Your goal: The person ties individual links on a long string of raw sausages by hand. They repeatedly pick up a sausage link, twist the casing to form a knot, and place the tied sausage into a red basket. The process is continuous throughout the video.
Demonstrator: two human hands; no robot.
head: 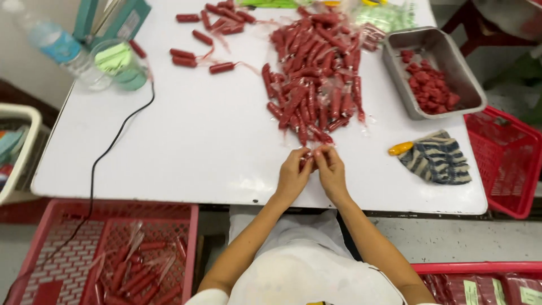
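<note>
White table [186, 141] — both hands [312, 169] pinching sausage [307, 160]

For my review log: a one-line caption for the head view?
Both hands, left hand and right hand, pinch a red wrapped stick beside the pile on a white table.
</note>
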